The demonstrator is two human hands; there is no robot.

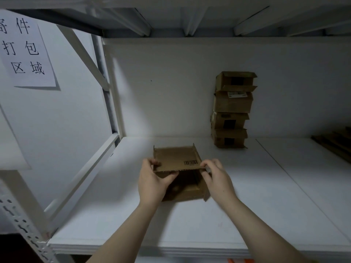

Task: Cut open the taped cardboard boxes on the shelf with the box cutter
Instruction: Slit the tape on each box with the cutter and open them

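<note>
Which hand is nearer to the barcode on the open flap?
Right. The right hand pinches the flap just beside the barcode; the left hand holds the opposite corner.

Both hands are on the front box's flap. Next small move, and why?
Probably let go of the flap: the left hand and right hand pinch its ends, it stands lifted, and the box looks opened. The stack behind waits.

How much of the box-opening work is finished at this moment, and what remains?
Done: the front box is open, its flap raised. In hand: the left hand and right hand pinch that flap's edge. Left: the stack of four at the back; its top box looks open, the lower three seem closed.
</note>
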